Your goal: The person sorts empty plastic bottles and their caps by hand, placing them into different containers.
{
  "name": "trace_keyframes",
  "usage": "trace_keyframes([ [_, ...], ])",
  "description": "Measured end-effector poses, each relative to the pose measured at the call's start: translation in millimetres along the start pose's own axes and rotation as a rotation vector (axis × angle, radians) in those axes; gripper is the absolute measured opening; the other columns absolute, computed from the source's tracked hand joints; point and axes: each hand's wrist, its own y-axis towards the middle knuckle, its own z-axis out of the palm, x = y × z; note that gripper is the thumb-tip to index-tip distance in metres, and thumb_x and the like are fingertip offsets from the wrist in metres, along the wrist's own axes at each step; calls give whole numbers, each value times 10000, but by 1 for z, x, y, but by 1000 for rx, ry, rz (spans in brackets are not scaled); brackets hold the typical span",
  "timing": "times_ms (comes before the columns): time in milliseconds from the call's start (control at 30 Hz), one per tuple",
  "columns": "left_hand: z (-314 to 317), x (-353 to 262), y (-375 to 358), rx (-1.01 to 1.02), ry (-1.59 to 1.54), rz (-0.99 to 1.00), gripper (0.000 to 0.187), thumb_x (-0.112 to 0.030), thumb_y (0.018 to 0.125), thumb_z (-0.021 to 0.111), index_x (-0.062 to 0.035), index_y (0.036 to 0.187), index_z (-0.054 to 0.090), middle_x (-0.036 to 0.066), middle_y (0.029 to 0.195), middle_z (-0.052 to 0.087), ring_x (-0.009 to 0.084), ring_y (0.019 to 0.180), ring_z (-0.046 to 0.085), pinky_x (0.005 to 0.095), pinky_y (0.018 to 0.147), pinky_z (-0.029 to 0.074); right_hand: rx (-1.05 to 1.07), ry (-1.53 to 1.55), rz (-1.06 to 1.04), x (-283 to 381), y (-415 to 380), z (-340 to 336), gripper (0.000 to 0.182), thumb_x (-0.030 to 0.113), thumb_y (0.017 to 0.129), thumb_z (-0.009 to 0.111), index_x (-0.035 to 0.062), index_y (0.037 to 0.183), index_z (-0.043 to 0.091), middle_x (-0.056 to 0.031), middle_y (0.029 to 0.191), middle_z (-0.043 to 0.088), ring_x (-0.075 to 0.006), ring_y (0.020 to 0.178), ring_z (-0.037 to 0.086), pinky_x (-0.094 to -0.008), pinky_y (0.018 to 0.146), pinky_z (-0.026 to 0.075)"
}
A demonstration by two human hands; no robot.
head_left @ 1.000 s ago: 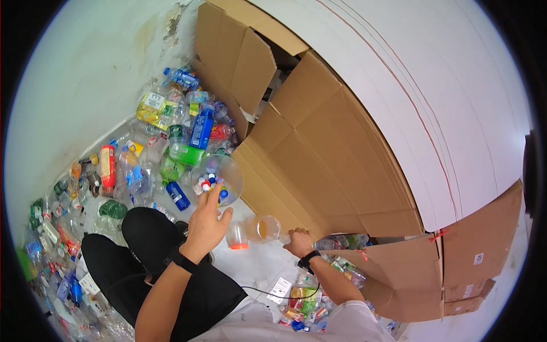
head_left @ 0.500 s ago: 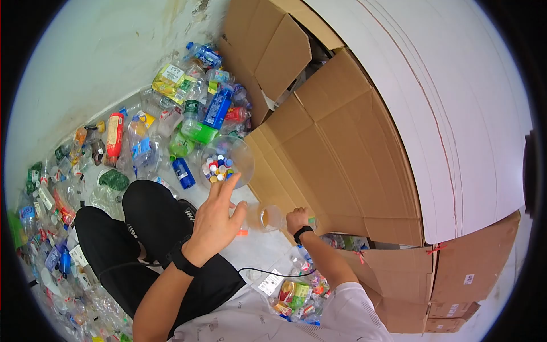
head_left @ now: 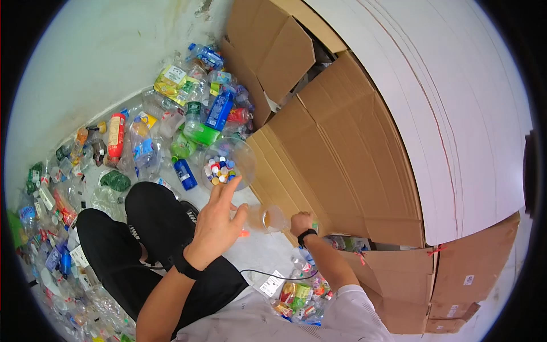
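Hovering by bowl rim [head_left: 252,165] and open floor [head_left: 263,251], left hand [head_left: 215,231] has fingers apart; right hand [head_left: 302,223], I cannot tell.

A clear round tub [head_left: 247,157] sits left of centre, open side up, with loose small caps [head_left: 219,169] in white, red, blue and yellow gathered in it. Nearer and to its right is a clear round container [head_left: 278,216]; amber-brown shows within, possibly liquid, though the view is too blurred.

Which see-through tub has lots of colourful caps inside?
The larger round tub by the left hand: coloured caps show inside it, while none show in the smaller tub near the right hand.
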Motion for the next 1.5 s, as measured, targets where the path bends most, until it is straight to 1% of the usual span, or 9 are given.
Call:
trace_keyframes([
  [133, -8, -5, 0, -14, -56, -18, 543, -134, 907, 621, -33, 1415, 458, 201, 1227, 555, 291, 916, 688, 411, 796, 540, 244, 432, 209, -7, -15, -1, 466, 360, 690, 808, 92, 1068, 752, -175, 1185, 700, -324, 1153, 648, -476, 1004, 459],
  [300, -27, -18, -2, -68, -132, -16, 545, -105, 917, 627, -45, 1433, 464, 185, 1242, 572, 259, 904, 681, 343, 755, 547, 135, 848, 251, 1, -25, 31, 773, 528, 613, 856, 21, 1176, 703, -195, 1104, 724, -335, 1052, 687, -397, 906, 539],
  [733, -103, -38, -60, -325, -293, -65, 558, 51, 902, 598, -32, 1436, 459, 140, 1270, 586, 129, 905, 647, 264, 812, 519, -34, 1121, -102, 70, 10, -86, 649, 461, 688, 866, 46, 1164, 716, -128, 969, 731, -263, 876, 695, -359, 804, 545],
  [933, -131, -49, -90, -471, -268, -99, 509, -19, 957, 539, -30, 1457, 445, 134, 1273, 591, 129, 919, 651, 267, 797, 527, -28, 1176, -293, 99, 38, -164, 703, 492, 666, 866, 45, 1183, 704, -162, 958, 725, -284, 857, 690, -392, 774, 541],
  [1067, -144, -55, -105, -535, -275, -131, 496, -25, 958, 528, -18, 1448, 447, 140, 1276, 593, 137, 902, 650, 264, 791, 523, -227, 1282, -332, 96, 66, -274, 605, 388, 731, 853, 50, 1204, 688, -161, 966, 722, -273, 887, 683, -422, 792, 537],
  [1100, -147, -56, -109, -548, -265, -134, 494, -27, 958, 527, -17, 1445, 449, 142, 1276, 593, 140, 900, 649, 265, 789, 523, -635, 1350, -438, 95, 94, -284, 657, 341, 742, 854, 16, 1270, 638, -168, 1053, 715, -284, 981, 674, -423, 876, 528],
  [1200, -156, -53, -119, -601, -236, -127, 486, -39, 960, 520, -13, 1440, 451, 145, 1265, 599, 148, 889, 649, 268, 773, 523, -968, 1281, -130, 70, 113, -362, 888, 323, 735, 863, -12, 1446, 449, -199, 1319, 573, -320, 1206, 579, -409, 1036, 462],
  [1333, -188, -34, -142, -769, -73, -149, 487, -70, 962, 529, -26, 1441, 458, 132, 1237, 609, 150, 853, 650, 267, 731, 524, -889, 1304, -157, 64, 69, -387, 901, 318, 741, 860, -5, 1463, 429, -206, 1398, 504, -327, 1268, 530, -389, 1044, 456],
  [1500, -232, -6, -172, -919, 16, -219, 486, -38, 958, 520, -25, 1440, 462, 119, 1229, 612, 136, 853, 642, 262, 729, 519, -443, 1456, -241, 87, 35, -280, 847, 241, 793, 834, 31, 1490, 401, -184, 1455, 497, -290, 1280, 537, -429, 1024, 476],
])
